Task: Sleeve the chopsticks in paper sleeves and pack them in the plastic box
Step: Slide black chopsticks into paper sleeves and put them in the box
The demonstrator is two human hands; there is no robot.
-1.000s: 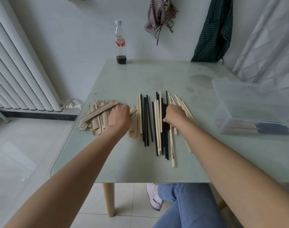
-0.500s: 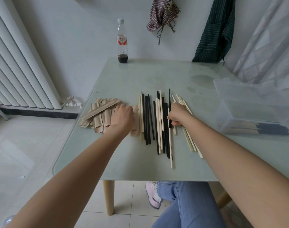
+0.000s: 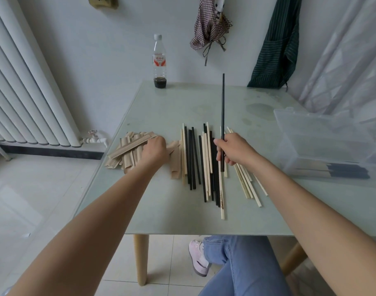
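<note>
I am pinching one black chopstick [image 3: 223, 107] upright in my right hand [image 3: 234, 149]; my left hand [image 3: 155, 149] is resting on the paper sleeves [image 3: 127, 149], grip hidden.

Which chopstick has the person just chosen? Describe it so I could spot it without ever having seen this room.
Start at the pale green table and find the row of black and light chopsticks lying at its middle. At the row's right side the right hand pinches one black chopstick. It alone stands nearly upright, its tip rising above the table's far edge, while all the others lie flat.
</note>
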